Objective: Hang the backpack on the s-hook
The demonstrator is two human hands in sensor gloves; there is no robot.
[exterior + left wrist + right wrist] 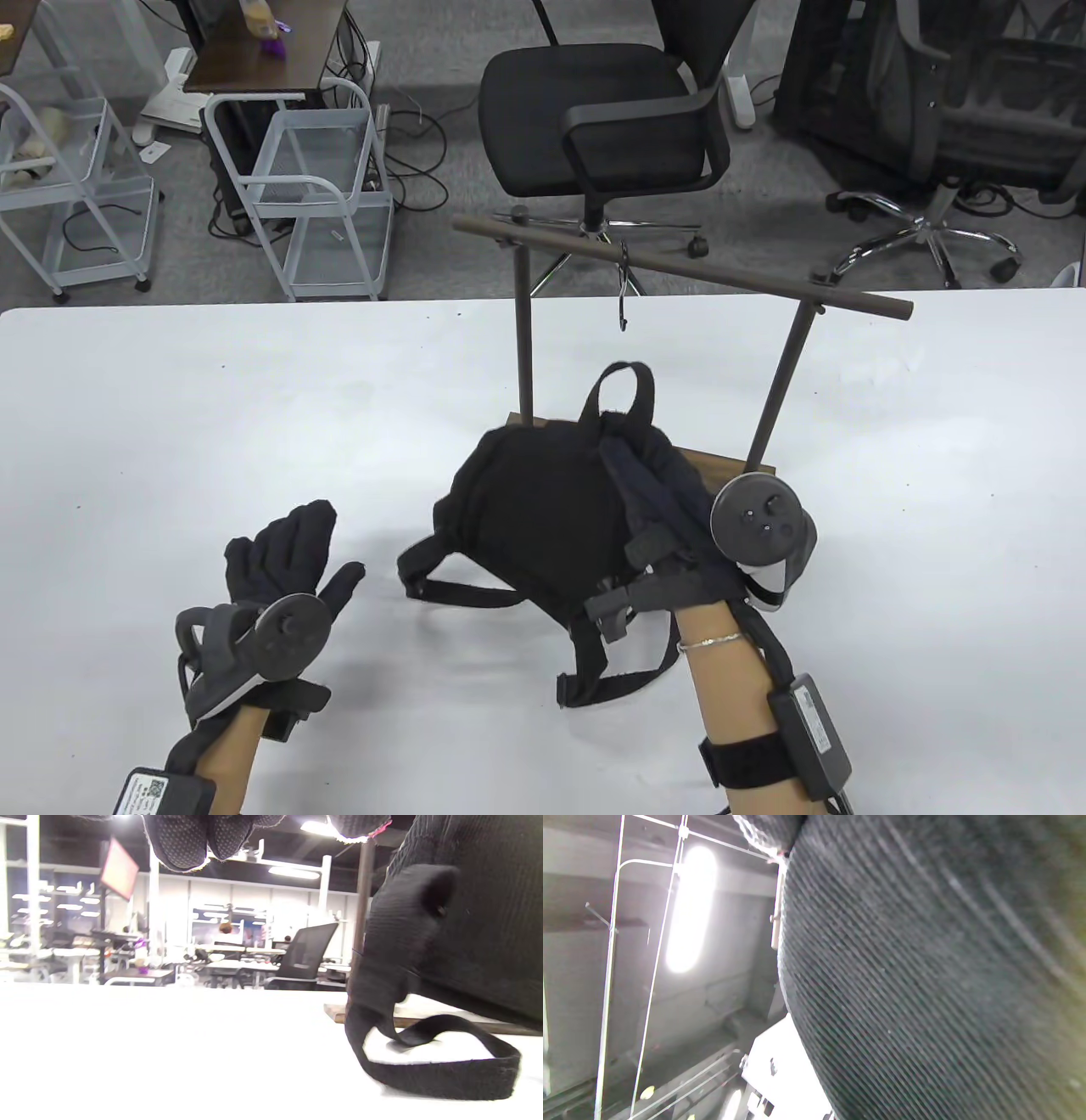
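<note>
A black backpack (526, 518) lies on the white table (170, 407) in front of a wooden rack (679, 267). Its top handle loop (624, 390) stands up below a metal s-hook (625, 293) that hangs from the rack's rod. My right hand (649, 488) grips the backpack's upper right side, just below the loop. My left hand (293, 548) is open and empty, to the left of the backpack and apart from it. The left wrist view shows the backpack (466, 942) with a strap (445, 1069) lying on the table. Black fabric (925, 984) fills the right wrist view.
The rack stands on a wooden base (721, 463) behind the backpack, with two upright posts (523, 340). Loose shoulder straps (611, 671) trail toward the table's front. Beyond the far edge stand an office chair (607, 110) and white wire carts (322, 195).
</note>
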